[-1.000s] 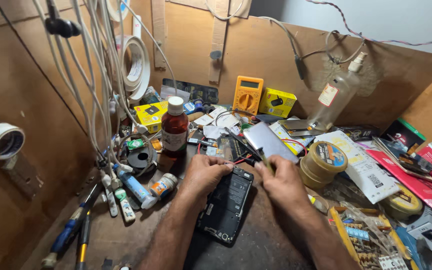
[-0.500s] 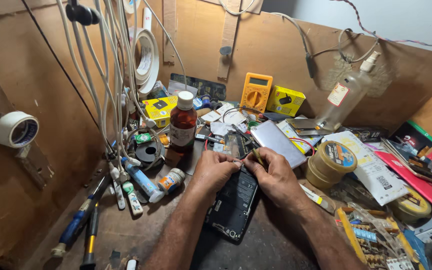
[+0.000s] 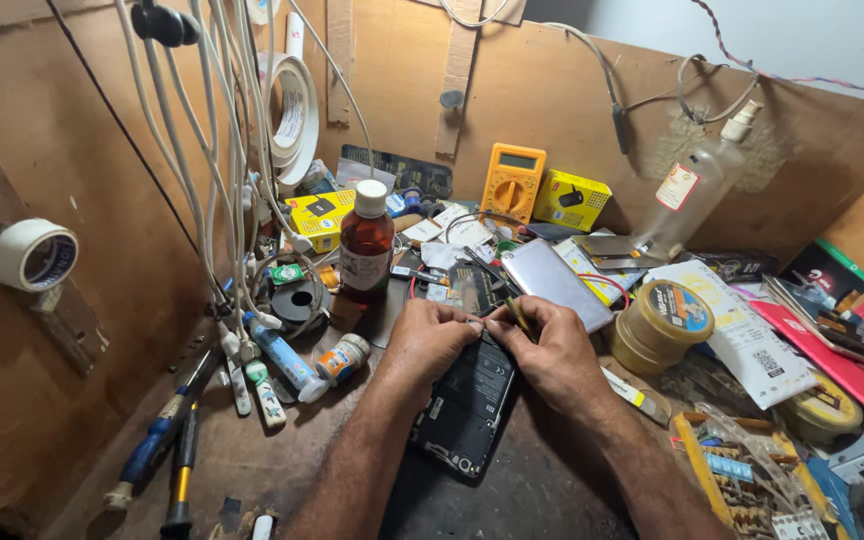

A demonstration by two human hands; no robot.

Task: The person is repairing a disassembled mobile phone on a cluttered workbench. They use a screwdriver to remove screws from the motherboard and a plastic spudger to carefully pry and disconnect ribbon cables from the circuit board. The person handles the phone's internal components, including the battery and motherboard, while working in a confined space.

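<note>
while the wooden bench [image 3: 282,470] is buried in clutter, the work itself sits dead centre: an opened phone [image 3: 467,400] lies flat, back off, dark internals up, running from the hands toward the near edge. looks like mid-teardown, working at the top end of the board. next move calls for a fine, steady pull or pry right at that top edge without stressing whatever thin part is pinched there.

left hand [image 3: 430,340] is curled over the phone's upper left, thumb and forefinger closed to a tight pinch on something small at the top edge; can't tell what it is, too small. right hand [image 3: 552,352] rests on the upper right, fingers closed around a thin dark tool [image 3: 519,316], likely tweezers, tip meeting the left fingertips. both grips near fully closed, no gap visible.

around it, big to small: silver flat panel [image 3: 555,283] just behind the right hand, brown bottle [image 3: 366,245] behind the left, round yellow tin [image 3: 662,325] to the right, yellow multimeter [image 3: 512,182] at the back wall.
</note>
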